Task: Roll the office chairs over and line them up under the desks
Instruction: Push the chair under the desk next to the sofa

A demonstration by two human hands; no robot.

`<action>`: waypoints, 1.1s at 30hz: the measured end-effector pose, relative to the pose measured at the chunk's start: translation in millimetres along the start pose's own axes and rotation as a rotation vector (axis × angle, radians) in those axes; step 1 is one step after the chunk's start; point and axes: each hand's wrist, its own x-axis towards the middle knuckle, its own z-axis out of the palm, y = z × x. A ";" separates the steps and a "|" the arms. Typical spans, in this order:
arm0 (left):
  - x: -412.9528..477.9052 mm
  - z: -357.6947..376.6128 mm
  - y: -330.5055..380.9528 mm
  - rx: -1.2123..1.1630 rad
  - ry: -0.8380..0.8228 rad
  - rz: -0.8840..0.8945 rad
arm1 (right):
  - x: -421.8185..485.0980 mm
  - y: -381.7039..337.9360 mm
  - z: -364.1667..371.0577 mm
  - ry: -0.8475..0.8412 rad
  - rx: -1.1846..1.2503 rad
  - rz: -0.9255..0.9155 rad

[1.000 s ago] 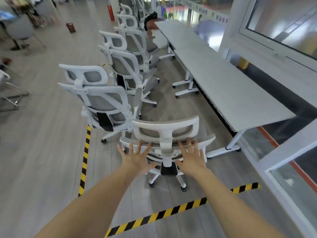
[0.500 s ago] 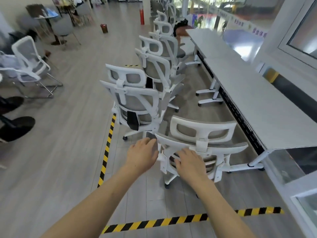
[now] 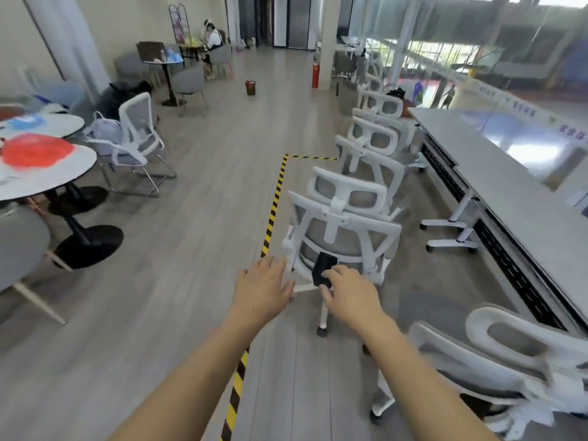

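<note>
**White-framed, grey-mesh office chairs (image 3: 372, 141) stand in a row beside long grey-topped desks (image 3: 509, 192)**

The row runs away from the camera along the desks, which rest on white wheeled legs. A strip of grey plank floor lies between the chair backs and the desk edge. The nearest chair (image 3: 343, 230) is straight ahead with its back to the camera, just inside a yellow-and-black striped floor tape (image 3: 273, 208). One more matching chair (image 3: 477, 370), blurred, sits at the lower right near the desks' near end.

Both bare arms reach toward the nearest chair. The left hand (image 3: 264, 291) is palm down with fingers straight and slightly spread. It holds nothing and hovers by the lower left corner of the chair's back. The right hand (image 3: 350, 294) has relaxed, lightly bent fingers and also holds nothing. Its fingertips are at a small black block (image 3: 323, 268) low on the backrest. Whether either hand touches the chair cannot be told.

Purple characters run along a white banner (image 3: 525, 110) at the glass on the right, too blurred to read.

On the left, a round white table (image 3: 63, 179) carries a red plastic bag (image 3: 35, 152). A red fire extinguisher (image 3: 315, 76) stands by a pillar far ahead.
</note>
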 end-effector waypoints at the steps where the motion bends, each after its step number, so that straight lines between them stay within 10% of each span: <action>1: 12.7 -8.0 -22.5 0.005 0.009 -0.018 | 19.7 -19.3 -0.8 0.001 0.001 -0.021; 33: 770.8 -64.5 -464.0 0.101 0.027 -0.094 | 914.2 -176.5 85.4 -0.045 0.014 -0.116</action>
